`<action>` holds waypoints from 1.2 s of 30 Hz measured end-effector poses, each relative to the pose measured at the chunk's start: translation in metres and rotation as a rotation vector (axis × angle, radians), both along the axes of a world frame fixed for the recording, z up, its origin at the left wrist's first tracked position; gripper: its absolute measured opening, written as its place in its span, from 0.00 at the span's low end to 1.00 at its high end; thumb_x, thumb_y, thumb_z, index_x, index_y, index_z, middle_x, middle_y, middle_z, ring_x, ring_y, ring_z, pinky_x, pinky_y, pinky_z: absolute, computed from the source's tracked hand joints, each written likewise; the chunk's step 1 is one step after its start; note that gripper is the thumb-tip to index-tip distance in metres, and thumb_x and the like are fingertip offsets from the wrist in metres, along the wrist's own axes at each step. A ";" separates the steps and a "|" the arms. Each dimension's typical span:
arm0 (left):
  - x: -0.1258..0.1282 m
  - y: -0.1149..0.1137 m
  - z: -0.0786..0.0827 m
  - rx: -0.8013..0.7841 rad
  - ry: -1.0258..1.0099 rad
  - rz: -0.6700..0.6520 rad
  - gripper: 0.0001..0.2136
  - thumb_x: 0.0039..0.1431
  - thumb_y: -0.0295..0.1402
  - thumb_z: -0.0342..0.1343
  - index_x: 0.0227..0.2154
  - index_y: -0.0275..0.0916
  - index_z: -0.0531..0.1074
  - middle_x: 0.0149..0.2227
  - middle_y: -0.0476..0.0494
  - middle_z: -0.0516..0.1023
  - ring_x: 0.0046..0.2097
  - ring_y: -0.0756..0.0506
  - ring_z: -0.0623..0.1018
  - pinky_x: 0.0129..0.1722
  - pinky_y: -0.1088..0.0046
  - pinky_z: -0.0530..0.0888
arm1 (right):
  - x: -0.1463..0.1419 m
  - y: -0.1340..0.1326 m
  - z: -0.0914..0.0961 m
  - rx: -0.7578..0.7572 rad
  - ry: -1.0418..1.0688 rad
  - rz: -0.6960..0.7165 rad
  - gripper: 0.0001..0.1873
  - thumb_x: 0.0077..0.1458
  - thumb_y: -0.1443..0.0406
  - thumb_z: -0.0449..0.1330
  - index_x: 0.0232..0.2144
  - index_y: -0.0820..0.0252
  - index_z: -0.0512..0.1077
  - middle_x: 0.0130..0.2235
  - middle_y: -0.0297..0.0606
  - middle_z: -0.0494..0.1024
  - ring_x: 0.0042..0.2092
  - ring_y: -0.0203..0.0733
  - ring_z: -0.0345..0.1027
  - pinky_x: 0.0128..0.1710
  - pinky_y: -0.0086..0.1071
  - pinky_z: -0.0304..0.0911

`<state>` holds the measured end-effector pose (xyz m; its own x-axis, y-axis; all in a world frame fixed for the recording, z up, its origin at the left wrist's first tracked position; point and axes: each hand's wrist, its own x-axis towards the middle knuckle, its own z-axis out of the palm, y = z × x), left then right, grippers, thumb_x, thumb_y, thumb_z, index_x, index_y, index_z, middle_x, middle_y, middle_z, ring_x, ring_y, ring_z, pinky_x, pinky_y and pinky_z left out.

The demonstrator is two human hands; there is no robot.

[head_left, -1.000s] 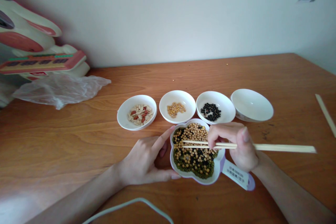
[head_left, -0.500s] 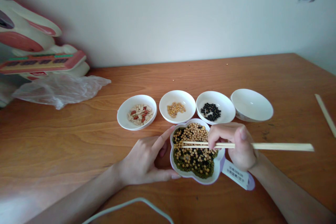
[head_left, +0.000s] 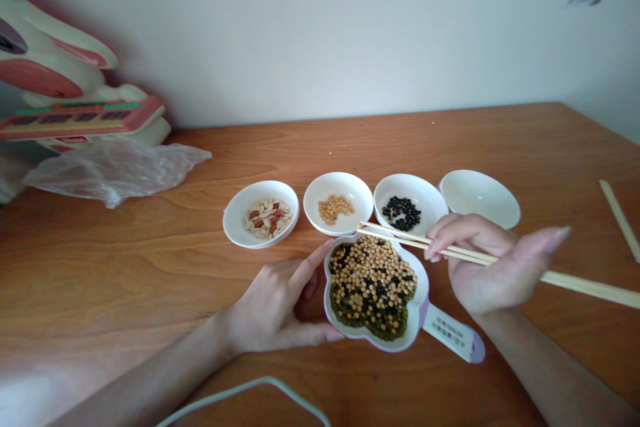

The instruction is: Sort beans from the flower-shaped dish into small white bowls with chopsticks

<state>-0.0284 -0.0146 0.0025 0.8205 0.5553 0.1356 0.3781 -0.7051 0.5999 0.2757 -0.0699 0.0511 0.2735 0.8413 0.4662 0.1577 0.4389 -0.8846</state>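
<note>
Head: right hand [head_left: 493, 270] lifted chopsticks [head_left: 590, 287] off flower bowl [head_left: 395, 345].

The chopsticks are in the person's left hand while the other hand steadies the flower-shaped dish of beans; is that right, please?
Not quite: the head view shows the chopsticks in the right hand, while the left hand steadies the flower-shaped dish of beans.

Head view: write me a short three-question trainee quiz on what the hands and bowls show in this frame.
1. True or false: the right hand holds the chopsticks.
2. Which small round bowl is empty? A) far left B) second from left C) far right
3. What does the left hand touch?
Key: 1 true; 2 C, the empty bowl; 3 the rim of the flower-shaped dish.
</note>
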 end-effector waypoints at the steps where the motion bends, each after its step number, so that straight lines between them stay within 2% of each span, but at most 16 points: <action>1: 0.000 0.000 -0.001 -0.001 -0.002 0.001 0.53 0.64 0.63 0.62 0.79 0.41 0.42 0.36 0.48 0.80 0.34 0.43 0.82 0.33 0.67 0.78 | -0.002 0.000 -0.002 0.007 0.003 -0.040 0.44 0.69 0.33 0.41 0.21 0.50 0.80 0.20 0.41 0.75 0.27 0.49 0.70 0.28 0.43 0.64; 3: -0.001 0.000 -0.002 -0.002 0.001 0.002 0.54 0.64 0.63 0.62 0.79 0.42 0.41 0.36 0.48 0.80 0.34 0.42 0.82 0.32 0.67 0.77 | -0.005 0.001 -0.005 -0.003 -0.006 -0.073 0.43 0.68 0.32 0.43 0.22 0.50 0.80 0.22 0.42 0.76 0.27 0.49 0.71 0.27 0.43 0.63; 6: -0.001 -0.001 -0.002 -0.006 0.011 0.001 0.54 0.63 0.62 0.63 0.79 0.41 0.41 0.37 0.47 0.80 0.35 0.42 0.82 0.32 0.68 0.77 | -0.008 0.002 -0.010 -0.070 -0.068 -0.024 0.42 0.68 0.33 0.45 0.24 0.52 0.81 0.23 0.41 0.77 0.27 0.48 0.71 0.25 0.40 0.59; 9: -0.001 -0.001 -0.001 -0.009 0.005 -0.001 0.54 0.63 0.62 0.64 0.79 0.40 0.42 0.37 0.47 0.81 0.35 0.42 0.83 0.31 0.68 0.77 | -0.008 0.001 -0.016 -0.116 -0.126 0.016 0.42 0.71 0.36 0.42 0.26 0.54 0.80 0.24 0.39 0.77 0.27 0.45 0.69 0.27 0.39 0.59; 16: -0.001 -0.001 -0.002 0.015 -0.005 -0.005 0.54 0.64 0.61 0.63 0.79 0.40 0.41 0.36 0.48 0.81 0.34 0.43 0.82 0.31 0.67 0.77 | -0.006 0.000 -0.015 -0.084 -0.139 0.030 0.40 0.71 0.39 0.43 0.25 0.54 0.79 0.25 0.41 0.78 0.27 0.46 0.69 0.29 0.40 0.60; 21: -0.001 0.000 -0.002 0.015 -0.020 -0.008 0.54 0.64 0.61 0.63 0.79 0.41 0.41 0.34 0.49 0.80 0.32 0.43 0.81 0.28 0.68 0.76 | 0.000 0.001 -0.005 -0.031 -0.153 0.196 0.41 0.72 0.38 0.43 0.23 0.53 0.79 0.21 0.39 0.77 0.25 0.45 0.70 0.29 0.40 0.62; 27: -0.001 -0.001 -0.002 0.010 -0.021 -0.003 0.54 0.64 0.61 0.63 0.80 0.42 0.40 0.36 0.49 0.81 0.33 0.43 0.82 0.30 0.67 0.77 | 0.005 0.000 -0.005 -0.172 -0.267 0.419 0.44 0.72 0.36 0.38 0.25 0.54 0.78 0.23 0.36 0.76 0.24 0.41 0.67 0.25 0.37 0.57; 36: -0.001 -0.001 -0.004 0.003 -0.016 -0.003 0.54 0.64 0.61 0.63 0.80 0.43 0.39 0.36 0.49 0.81 0.33 0.43 0.81 0.30 0.67 0.76 | 0.007 -0.001 -0.012 -0.266 -0.264 0.462 0.48 0.70 0.34 0.32 0.25 0.56 0.76 0.22 0.37 0.75 0.25 0.40 0.67 0.25 0.35 0.58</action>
